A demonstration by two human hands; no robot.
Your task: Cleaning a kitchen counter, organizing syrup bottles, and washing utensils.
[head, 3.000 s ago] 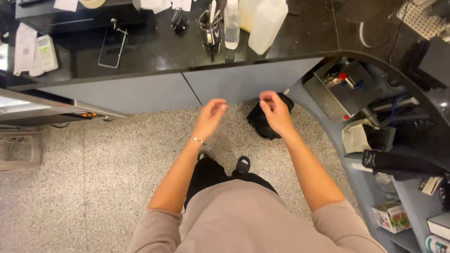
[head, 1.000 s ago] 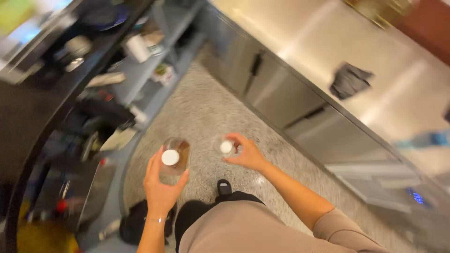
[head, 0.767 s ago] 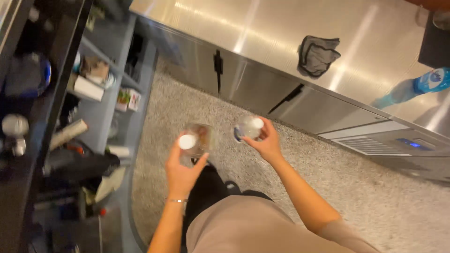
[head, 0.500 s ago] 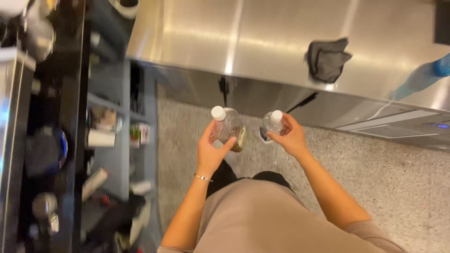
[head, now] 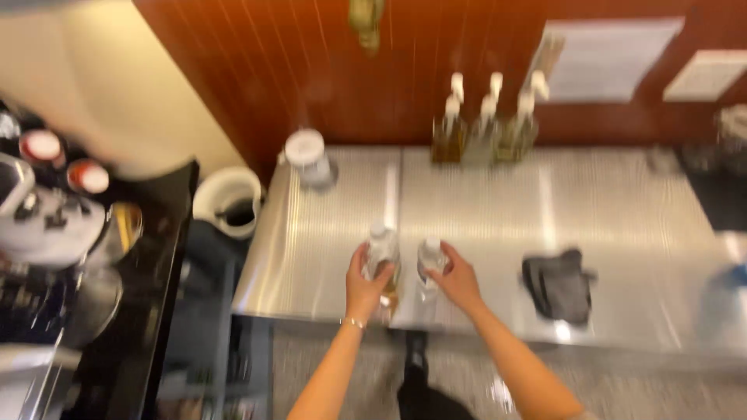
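**Holding two clear bottles over the steel table**

Gripping one bottle each, both hands reach out over the near part of the steel table (head: 622, 233). The left hand (head: 366, 286) has its grip closed around the left bottle (head: 381, 253), a clear one with a white cap and what looks like amber liquid low in it (the blur makes the contents hard to judge). The right hand (head: 457, 281) has its grip closed around the right bottle (head: 430, 260), also clear and white-capped. The two bottles stand upright and just beside each other; whether their bases touch the table cannot be told.

To the right of the hands, apart from them, a dark cloth (head: 559, 285) lies crumpled on the table. At the back edge, against the red-brown wall, three pump bottles (head: 486, 124) stand in a row, and a white-lidded jar (head: 307, 155) sits at the far left corner. A white bucket (head: 227, 201) stands left of the table.
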